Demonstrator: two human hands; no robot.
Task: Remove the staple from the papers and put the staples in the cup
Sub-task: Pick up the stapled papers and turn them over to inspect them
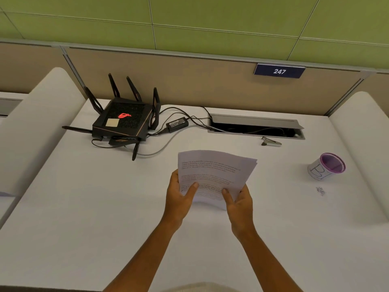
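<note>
White papers (214, 173) are held above the surface (105, 207), left hand (179, 199) and right hand (240, 204) each pinching a near corner. No staple visible; locating it comes next. Remover (271, 142) and cup (326, 166) sit well apart.

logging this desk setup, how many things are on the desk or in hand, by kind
Black router with antennas: 1
Black power adapter brick: 1
Grey metal staple remover: 1
Purple-rimmed white cup: 1
Stack of white printed papers, held by left hand and right hand: 1
Total: 5
</note>
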